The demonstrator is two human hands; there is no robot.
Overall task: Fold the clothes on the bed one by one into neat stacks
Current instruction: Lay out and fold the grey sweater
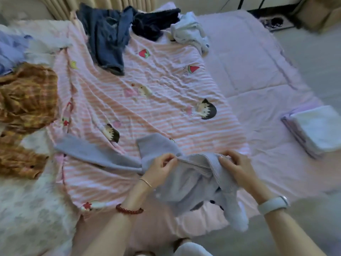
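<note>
A grey-blue knitted sweater hangs bunched at the near edge of the bed. My left hand pinches its ribbed hem on the left, and my right hand grips the same hem on the right. One sleeve trails left across the pink striped sheet. A folded stack of pale clothes sits on the bed at the right. Unfolded jeans, a dark garment and a white garment lie at the far end.
A brown plaid garment and a light blue one lie heaped at the left. A white fluffy blanket covers the near left. The floor runs along the bed's right side, with boxes in the far corner.
</note>
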